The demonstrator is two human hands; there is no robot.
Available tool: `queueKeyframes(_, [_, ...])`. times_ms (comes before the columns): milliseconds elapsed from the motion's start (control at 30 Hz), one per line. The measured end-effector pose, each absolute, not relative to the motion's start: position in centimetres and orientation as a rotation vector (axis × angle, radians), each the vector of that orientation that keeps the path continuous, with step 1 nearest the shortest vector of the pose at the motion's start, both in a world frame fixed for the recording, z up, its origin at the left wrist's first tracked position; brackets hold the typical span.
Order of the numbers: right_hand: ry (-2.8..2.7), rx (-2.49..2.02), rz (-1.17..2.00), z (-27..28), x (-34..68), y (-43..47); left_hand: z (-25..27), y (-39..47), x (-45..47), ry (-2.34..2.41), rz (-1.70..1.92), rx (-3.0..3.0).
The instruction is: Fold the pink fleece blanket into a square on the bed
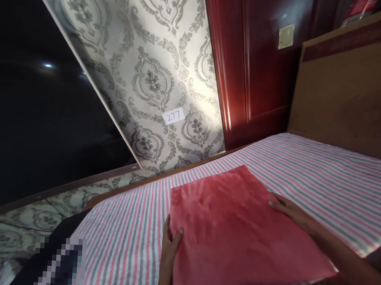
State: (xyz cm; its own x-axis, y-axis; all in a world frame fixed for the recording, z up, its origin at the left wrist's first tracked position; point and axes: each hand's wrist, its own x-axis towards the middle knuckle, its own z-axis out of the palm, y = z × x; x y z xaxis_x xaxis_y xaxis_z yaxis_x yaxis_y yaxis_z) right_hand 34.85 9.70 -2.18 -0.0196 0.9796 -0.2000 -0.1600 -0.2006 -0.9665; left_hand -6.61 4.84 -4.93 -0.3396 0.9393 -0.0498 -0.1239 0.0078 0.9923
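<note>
A flat, roughly square piece of red plush cloth [227, 222] lies over the striped sheet in front of me. Lighter and darker brush marks run across its pile. My left hand [171, 240] holds its left edge, thumb on top and fingers at the side, partly hidden. On the opposite side, my right hand [286, 208] grips the right edge with the thumb resting on the upper face; its other fingers lie along the edge. Whether the cloth is one layer, folded or a cover cannot be told.
A pink, grey and white striped sheet [320, 180] covers the surface below. Behind it stand a patterned wall with a paper label [173, 115] reading 277, and a dark red wooden panel [262, 78]. A large black screen [44, 107] is at left, a cardboard box [348, 92] at right.
</note>
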Motion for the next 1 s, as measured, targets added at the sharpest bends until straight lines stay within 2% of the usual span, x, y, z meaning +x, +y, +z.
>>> queueKeyframes(133, [-0.962,-1.167,1.529,-1.2,34.6,9.2,-5.7,4.9,-6.2,1.408,1.607,0.894])
queueKeyframes(300, [-1.002,-1.089,1.650,-0.2,33.9,9.5,-3.8,4.8,-6.0,1.375,1.515,0.845])
queueKeyframes(500, [-1.064,-1.145,1.398,3.8,34.3,9.3,4.2,5.6,-5.3,1.354,1.447,0.988])
queueKeyframes(700, [-0.905,-1.168,1.156,8.4,35.2,4.1,13.1,10.2,-3.5,1.079,1.340,1.285])
queueKeyframes(833, [-0.784,-1.146,1.166,5.2,33.3,0.4,14.8,14.3,-2.5,1.107,1.190,1.378])
queueKeyframes(1000, [-0.759,-1.108,1.347,-1.9,31.6,-0.8,11.6,15.8,-1.7,1.492,1.102,1.324])
